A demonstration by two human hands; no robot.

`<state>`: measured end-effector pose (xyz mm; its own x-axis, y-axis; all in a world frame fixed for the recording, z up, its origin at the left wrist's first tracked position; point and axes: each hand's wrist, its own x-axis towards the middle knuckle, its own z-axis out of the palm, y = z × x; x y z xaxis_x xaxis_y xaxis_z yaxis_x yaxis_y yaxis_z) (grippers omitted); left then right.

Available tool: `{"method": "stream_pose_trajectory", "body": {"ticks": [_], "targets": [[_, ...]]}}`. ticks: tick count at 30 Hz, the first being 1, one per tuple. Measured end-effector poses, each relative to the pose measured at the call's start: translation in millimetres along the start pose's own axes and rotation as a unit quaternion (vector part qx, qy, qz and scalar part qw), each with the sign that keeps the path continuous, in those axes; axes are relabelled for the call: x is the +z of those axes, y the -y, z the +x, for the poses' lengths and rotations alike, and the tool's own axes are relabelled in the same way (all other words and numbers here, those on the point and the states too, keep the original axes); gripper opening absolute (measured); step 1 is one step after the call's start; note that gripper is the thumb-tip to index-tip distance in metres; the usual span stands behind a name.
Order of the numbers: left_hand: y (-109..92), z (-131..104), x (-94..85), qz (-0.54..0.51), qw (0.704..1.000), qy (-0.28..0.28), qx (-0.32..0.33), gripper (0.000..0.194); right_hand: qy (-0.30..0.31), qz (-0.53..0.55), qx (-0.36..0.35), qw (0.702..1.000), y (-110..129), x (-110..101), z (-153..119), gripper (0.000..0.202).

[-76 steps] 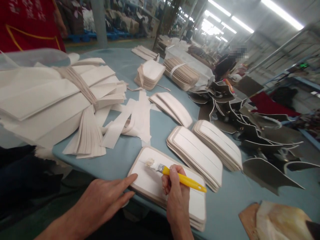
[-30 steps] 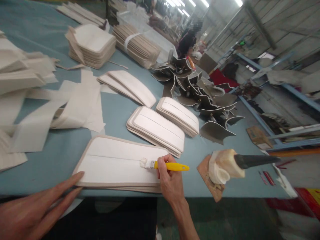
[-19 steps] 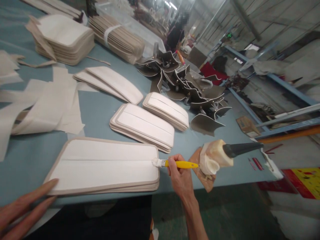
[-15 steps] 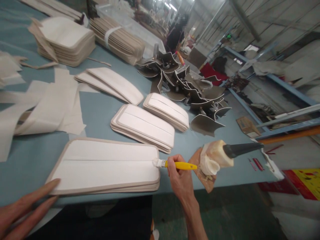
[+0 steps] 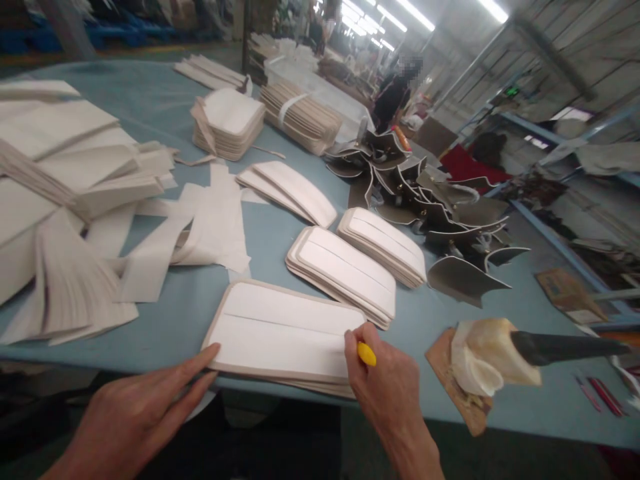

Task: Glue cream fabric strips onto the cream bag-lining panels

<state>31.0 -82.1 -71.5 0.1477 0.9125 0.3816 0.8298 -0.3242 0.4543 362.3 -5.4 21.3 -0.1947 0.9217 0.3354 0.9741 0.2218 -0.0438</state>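
Observation:
A stack of beige-edged panels (image 5: pixel 280 333) with white faces lies near the table's front edge. My right hand (image 5: pixel 387 383) is closed round a brush with a yellow handle (image 5: pixel 367 354) at the stack's right end; the bristles are hidden behind the fingers. At the left end, my left hand (image 5: pixel 150 400) rests its fingertips on the near corner of the top panel, fingers stretched out and slightly apart. Just behind lie two smaller panel stacks, one (image 5: pixel 345 270) nearer and one (image 5: pixel 383 243) farther. To the right stands a whitish container (image 5: pixel 480 353) with a dark nozzle, on a brown piece.
Loose cream strips (image 5: pixel 200 227) and piled sheets (image 5: pixel 70 173) cover the table's left side. Farther back are a square panel stack (image 5: pixel 233 117) and a banded bundle (image 5: pixel 300 113). Dark curved pieces (image 5: pixel 425 193) stand at the right rear. A person (image 5: pixel 393 93) is in the background.
The view has swung left, so the table's things appear farther right. My right hand has turned, hiding the brush's bristles that showed before. The left fingertips still rest at the panel's corner.

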Motion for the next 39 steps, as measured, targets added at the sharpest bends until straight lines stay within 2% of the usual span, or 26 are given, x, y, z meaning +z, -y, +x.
{"method": "stream_pose_trajectory", "body": {"ticks": [2,5,11,16,18,20,24,26,27,29,32,34,37,39], "targets": [[-7,7,-5.0,0.001,1.000,0.007,0.025,0.042,0.003,0.010,-0.032,0.999,19,2,5,0.032],[-11,12,-10.7,-0.002,0.999,-0.011,0.034,0.038,0.019,0.056,-0.042,0.997,46,6,16,0.032],[-16,15,-8.9,0.012,0.998,-0.036,0.042,0.034,0.052,0.113,-0.033,0.992,97,20,36,0.037],[-15,12,-4.6,0.027,0.998,-0.034,0.042,0.033,0.084,0.259,0.004,0.962,137,23,45,0.034],[-15,12,-4.7,0.031,0.998,-0.039,0.040,0.034,0.092,0.343,0.031,0.934,145,20,48,0.034],[-16,13,-5.9,0.025,0.998,-0.037,0.035,0.033,0.075,0.446,0.080,0.888,143,13,52,0.036],[-16,16,-12.0,-0.030,0.999,-0.021,0.009,0.034,-0.001,0.642,0.174,0.747,113,-7,52,0.036],[-17,15,-19.0,-0.076,0.996,-0.007,-0.039,0.039,-0.028,0.680,0.184,0.710,95,-15,44,0.037],[-18,14,-23.8,-0.100,0.992,0.000,-0.079,0.042,-0.037,0.682,0.182,0.707,88,-19,37,0.037],[-20,10,-35.4,-0.145,0.972,0.008,-0.184,0.048,-0.040,0.671,0.172,0.720,80,-22,20,0.036],[-27,4,-52.7,-0.209,0.918,0.013,-0.338,0.055,-0.025,0.638,0.131,0.759,82,-20,-9,0.027],[-36,3,-58.9,-0.256,0.875,0.000,-0.410,0.061,-0.018,0.604,0.086,0.792,88,-15,-26,0.022],[-58,8,-56.7,-0.315,0.819,-0.081,-0.473,0.070,-0.019,0.549,0.017,0.835,103,-8,-44,0.019],[-76,13,-49.6,-0.312,0.814,-0.165,-0.461,0.068,-0.034,0.526,0.012,0.850,115,-5,-51,0.011]]}}
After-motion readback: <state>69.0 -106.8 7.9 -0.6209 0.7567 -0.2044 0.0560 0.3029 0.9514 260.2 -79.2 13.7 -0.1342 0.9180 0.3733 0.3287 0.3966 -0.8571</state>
